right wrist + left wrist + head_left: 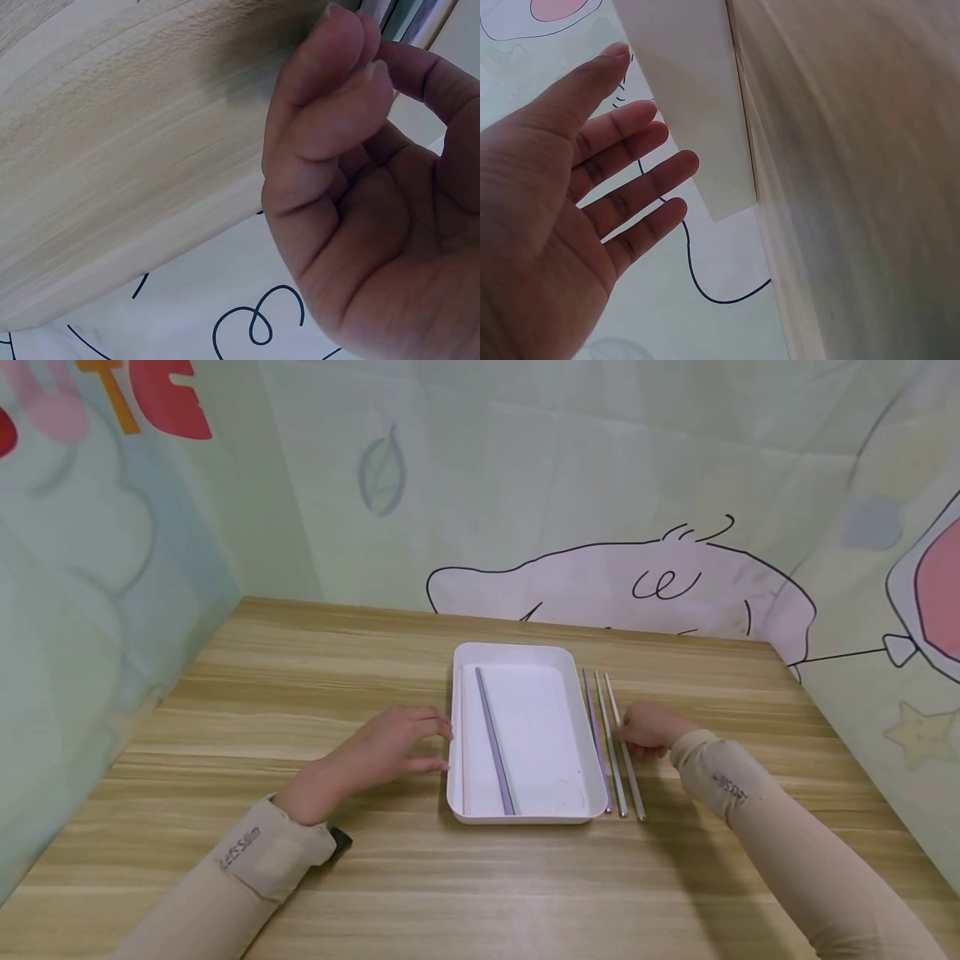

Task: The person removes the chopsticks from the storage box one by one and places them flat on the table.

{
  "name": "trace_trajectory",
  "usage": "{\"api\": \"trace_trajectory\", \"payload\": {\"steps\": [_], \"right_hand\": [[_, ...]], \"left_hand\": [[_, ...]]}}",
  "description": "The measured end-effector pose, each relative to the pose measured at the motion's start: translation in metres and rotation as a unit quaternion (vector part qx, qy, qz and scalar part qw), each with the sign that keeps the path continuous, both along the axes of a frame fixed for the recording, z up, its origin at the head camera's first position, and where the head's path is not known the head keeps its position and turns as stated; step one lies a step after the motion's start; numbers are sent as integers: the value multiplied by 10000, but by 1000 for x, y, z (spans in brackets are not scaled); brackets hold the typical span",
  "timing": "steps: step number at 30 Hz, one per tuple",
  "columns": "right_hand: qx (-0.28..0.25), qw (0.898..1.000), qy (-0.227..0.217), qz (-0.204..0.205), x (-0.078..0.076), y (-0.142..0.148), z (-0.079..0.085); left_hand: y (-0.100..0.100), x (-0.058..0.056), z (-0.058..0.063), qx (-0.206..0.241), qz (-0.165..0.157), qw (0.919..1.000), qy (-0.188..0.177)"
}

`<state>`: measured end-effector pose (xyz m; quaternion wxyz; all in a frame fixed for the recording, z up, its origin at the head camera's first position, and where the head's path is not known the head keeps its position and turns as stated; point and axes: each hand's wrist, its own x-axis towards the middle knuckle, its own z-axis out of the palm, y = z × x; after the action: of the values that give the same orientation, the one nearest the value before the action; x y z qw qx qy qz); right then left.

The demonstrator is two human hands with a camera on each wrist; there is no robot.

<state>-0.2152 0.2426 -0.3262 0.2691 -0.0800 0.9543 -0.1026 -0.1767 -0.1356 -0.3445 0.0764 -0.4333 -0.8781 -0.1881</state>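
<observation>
On the wood-grain table (360, 660), a shallow white rectangular tray (543, 727) holds a slim pale pink stick (465, 735) along its left side and a slanting grey-purple stick (493, 735) partly hiding a pale green stick (507, 764). Just right lie a purple stick (592, 718), a mint stick (611, 745) and a pinkish stick (632, 777). The left hand (390, 743), fingers spread, is at the tray's left wall; contact is unclear. The right hand (651, 727) curls beside the pinkish stick, obscuring its own fingertips; I cannot tell whether it pinches.
</observation>
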Motion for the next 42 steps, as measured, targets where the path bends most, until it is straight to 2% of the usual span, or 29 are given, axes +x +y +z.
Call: {"api": "trace_trajectory", "payload": {"steps": [17,32,42], "right_hand": [[-61,10000,-27,71,-3,-3,10],[-177,9996,187,110,-6,-16,22],[-255,9983,435,308,-10,-35,26]], "left_hand": [[0,-2,-3,4,-32,10000,30],[-1,-2,0,-14,-13,10000,3],[-2,-3,0,105,-151,9998,18]]}}
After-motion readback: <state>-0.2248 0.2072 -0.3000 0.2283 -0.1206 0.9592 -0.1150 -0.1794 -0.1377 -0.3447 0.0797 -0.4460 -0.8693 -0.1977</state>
